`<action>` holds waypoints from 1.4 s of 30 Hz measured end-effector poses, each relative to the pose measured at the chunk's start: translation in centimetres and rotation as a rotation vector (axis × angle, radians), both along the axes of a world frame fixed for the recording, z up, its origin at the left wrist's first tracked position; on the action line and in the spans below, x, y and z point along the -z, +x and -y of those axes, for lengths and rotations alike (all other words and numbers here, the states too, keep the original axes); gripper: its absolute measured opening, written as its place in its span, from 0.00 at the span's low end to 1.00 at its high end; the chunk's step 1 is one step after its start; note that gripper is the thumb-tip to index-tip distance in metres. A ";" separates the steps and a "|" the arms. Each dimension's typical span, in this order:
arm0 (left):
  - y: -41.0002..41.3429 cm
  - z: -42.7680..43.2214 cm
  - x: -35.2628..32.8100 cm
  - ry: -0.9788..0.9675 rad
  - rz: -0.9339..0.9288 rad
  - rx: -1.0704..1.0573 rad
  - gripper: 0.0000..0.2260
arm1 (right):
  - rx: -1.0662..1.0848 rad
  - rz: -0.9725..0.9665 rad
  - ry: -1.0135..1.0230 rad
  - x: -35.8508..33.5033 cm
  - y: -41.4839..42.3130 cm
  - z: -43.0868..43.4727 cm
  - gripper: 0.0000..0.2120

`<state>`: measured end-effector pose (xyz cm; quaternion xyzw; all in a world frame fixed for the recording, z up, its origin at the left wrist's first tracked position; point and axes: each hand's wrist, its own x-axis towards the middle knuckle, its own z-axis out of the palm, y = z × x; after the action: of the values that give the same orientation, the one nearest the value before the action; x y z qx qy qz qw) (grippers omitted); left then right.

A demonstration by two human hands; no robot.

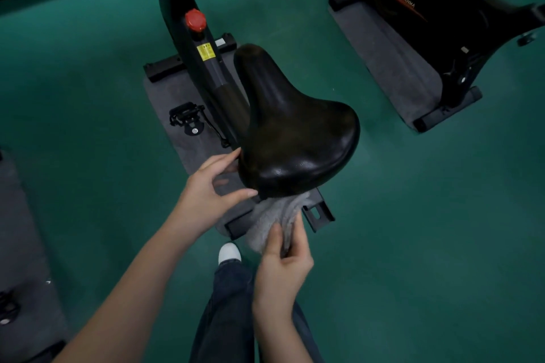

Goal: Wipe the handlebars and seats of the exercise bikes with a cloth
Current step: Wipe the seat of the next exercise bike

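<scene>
Green flooring (413, 215), smooth and matte, covers the whole room, and a dark strip runs along the wall's foot at the upper left. A black exercise bike (182, 9) stands on a grey mat (174, 103); it carries a red knob (195, 20) and a yellow label (205, 51), with a pedal (185, 116) over the mat. A second bike (442, 9) sits on its own grey mat (383, 53) at the upper right, and another mat (17, 215) lies at the left edge.

The glossy black seat (295, 132) fills the centre. The left hand (212, 186) has its fingers spread, with forefinger and thumb tips touching the seat's left rear edge. The right hand (283, 262) pinches a grey cloth (271, 221) between thumb and fingers; the cloth's upper end goes under the seat's rear edge. A white shoe (229, 253) and dark trousers (227, 303) show below.
</scene>
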<state>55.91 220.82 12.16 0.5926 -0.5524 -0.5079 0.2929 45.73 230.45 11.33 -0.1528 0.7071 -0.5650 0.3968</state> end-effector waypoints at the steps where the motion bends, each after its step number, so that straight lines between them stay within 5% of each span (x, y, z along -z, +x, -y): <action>1: 0.0 0.0 -0.1 0.003 0.013 0.007 0.35 | 0.023 -0.037 -0.011 -0.7 -0.7 0.0 0.20; 10: 0.9 -0.2 -2.9 0.069 0.181 0.179 0.30 | -0.079 -0.211 0.046 -7.1 -7.5 1.6 0.20; 23: -2.9 -1.4 -9.3 -0.148 0.508 0.340 0.25 | -0.236 -0.221 -0.027 -12.5 -14.8 1.0 0.19; 42: -36.9 -3.9 -12.7 -0.419 0.899 0.626 0.30 | -0.166 -0.196 0.031 -15.1 -45.1 -6.7 0.19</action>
<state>19.06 224.68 24.89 0.4880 -0.8597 -0.1492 -0.0231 0.66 237.12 26.43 -0.2592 0.7361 -0.5014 0.3737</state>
